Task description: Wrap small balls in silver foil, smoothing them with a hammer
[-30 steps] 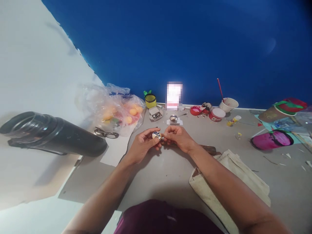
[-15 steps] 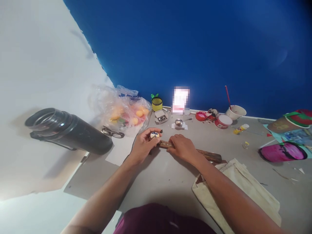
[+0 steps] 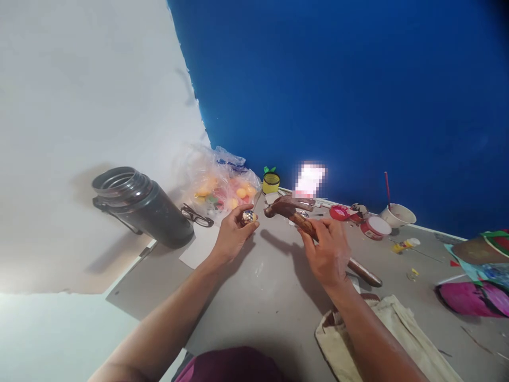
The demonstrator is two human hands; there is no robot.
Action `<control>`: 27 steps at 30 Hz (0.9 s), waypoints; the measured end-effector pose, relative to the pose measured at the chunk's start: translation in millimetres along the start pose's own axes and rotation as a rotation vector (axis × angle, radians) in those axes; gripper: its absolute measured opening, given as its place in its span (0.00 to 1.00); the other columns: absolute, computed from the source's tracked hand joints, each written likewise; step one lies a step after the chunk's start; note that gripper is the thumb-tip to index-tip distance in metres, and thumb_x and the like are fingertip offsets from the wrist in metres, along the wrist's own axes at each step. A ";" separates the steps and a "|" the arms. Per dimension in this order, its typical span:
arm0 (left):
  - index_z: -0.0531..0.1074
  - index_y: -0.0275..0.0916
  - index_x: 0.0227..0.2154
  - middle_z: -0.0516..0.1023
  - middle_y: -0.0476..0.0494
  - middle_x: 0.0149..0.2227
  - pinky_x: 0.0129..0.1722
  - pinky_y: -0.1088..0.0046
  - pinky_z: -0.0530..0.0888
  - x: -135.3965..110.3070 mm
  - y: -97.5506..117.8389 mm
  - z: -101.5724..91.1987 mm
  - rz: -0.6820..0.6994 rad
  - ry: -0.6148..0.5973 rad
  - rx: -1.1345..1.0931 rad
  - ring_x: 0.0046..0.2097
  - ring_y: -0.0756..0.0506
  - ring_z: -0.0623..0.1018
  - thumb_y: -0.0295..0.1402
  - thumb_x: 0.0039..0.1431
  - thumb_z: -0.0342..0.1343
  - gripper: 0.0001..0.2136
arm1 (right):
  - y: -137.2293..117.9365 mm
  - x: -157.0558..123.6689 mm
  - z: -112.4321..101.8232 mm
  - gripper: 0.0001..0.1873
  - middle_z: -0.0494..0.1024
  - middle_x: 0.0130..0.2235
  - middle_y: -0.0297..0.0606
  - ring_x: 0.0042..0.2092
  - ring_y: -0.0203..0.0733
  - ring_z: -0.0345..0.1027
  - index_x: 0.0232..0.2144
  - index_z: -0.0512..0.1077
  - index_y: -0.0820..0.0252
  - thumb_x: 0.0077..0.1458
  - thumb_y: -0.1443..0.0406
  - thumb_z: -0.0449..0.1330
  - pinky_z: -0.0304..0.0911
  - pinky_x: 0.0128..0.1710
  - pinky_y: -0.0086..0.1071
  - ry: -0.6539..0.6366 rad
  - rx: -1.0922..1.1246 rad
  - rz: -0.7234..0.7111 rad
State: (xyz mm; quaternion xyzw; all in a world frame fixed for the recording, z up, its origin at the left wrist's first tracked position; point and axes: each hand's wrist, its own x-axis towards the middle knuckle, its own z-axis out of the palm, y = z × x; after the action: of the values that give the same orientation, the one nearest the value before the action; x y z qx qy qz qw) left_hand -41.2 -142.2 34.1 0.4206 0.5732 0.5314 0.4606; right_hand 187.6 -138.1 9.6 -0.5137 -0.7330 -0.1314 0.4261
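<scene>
Between the thumb and fingers of my left hand (image 3: 234, 233) is a small ball studded with shiny silver tack heads (image 3: 248, 217), with a pale yellowish patch bare. My right hand (image 3: 328, 249) grips a claw hammer (image 3: 308, 225) by its wooden handle, raised above the table. The rusty hammer head (image 3: 278, 206) points left, a little to the right of the studded ball and apart from it. Behind the hammer, a second silver ball (image 3: 304, 214) is mostly hidden. A small white box (image 3: 272, 198) stands partly covered by the hammer head.
A dark flask (image 3: 159, 212) without a lid and eyeglasses (image 3: 198, 216) stand left. Plastic bags of colourful items (image 3: 230, 185) lie behind. To the right are a red-labelled tub (image 3: 376, 227), a white cup (image 3: 397, 216), a glue bottle (image 3: 405, 244) and a cream cloth bag (image 3: 382, 329).
My right hand has lifted the hammer off the table and moved it right, its head now showing. My left hand still holds the studded ball. The camera view has shifted and tilted.
</scene>
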 end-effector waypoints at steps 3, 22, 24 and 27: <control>0.76 0.35 0.46 0.74 0.52 0.25 0.23 0.76 0.64 -1.7 4.8 2.6 -0.024 -0.058 0.022 0.22 0.53 0.67 0.32 0.46 0.66 0.21 | -6.2 0.8 -2.2 0.09 0.73 0.39 0.42 0.41 0.46 0.68 0.45 0.75 0.57 0.63 0.63 0.63 0.64 0.40 0.36 0.080 0.064 -0.052; 0.77 0.36 0.42 0.73 0.53 0.22 0.25 0.74 0.66 5.8 -6.7 2.4 0.044 -0.054 0.193 0.24 0.50 0.71 0.31 0.46 0.65 0.17 | -5.6 -0.8 0.1 0.17 0.79 0.46 0.46 0.49 0.53 0.69 0.54 0.71 0.57 0.66 0.58 0.56 0.64 0.46 0.40 -0.284 0.122 0.150; 0.76 0.37 0.46 0.74 0.52 0.26 0.27 0.74 0.68 7.7 -7.1 0.5 0.086 0.035 0.205 0.26 0.49 0.72 0.31 0.46 0.65 0.20 | -3.0 0.3 1.4 0.19 0.79 0.48 0.46 0.49 0.53 0.70 0.56 0.70 0.56 0.65 0.59 0.57 0.63 0.44 0.40 -0.349 0.127 0.236; 0.76 0.39 0.48 0.74 0.51 0.30 0.30 0.74 0.68 8.1 -5.3 -3.2 0.147 0.122 0.203 0.29 0.50 0.70 0.33 0.48 0.64 0.21 | -3.3 2.2 3.6 0.18 0.80 0.47 0.42 0.47 0.50 0.72 0.54 0.71 0.53 0.63 0.60 0.59 0.61 0.42 0.37 -0.578 0.134 0.314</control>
State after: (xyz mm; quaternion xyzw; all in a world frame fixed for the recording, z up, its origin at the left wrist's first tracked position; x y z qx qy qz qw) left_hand -46.1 -135.4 28.2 0.4726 0.6187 0.5275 0.3399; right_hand 182.7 -135.8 9.9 -0.6073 -0.7423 0.1357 0.2486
